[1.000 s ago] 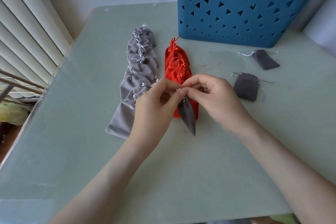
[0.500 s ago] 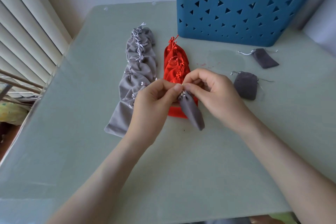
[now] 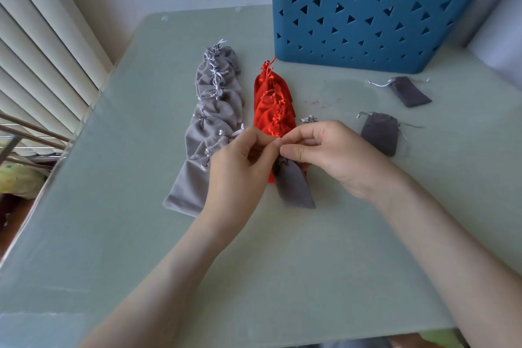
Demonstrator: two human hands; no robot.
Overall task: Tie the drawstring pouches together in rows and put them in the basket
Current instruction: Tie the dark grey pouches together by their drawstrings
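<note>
Grey fabric pouch (image 3: 295, 188) hangs low over the counter (image 3: 282, 263), in front of the red row (image 3: 274, 110). My left hand (image 3: 240, 167) and right hand (image 3: 333, 155) both pinch at its neck; the cord itself is hidden under my grip. I judge a knot is being drawn: pull evenly outward, keep tension, and avoid snagging the red row.

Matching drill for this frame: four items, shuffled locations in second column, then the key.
1 light grey row
2 red row
3 basket
4 nearest dark pouch

A held at its top by left hand and right hand
B far right on the table
C nearest the blinds
D just right of the light grey row

Pairs: 1-C, 2-D, 3-B, 4-A
</note>
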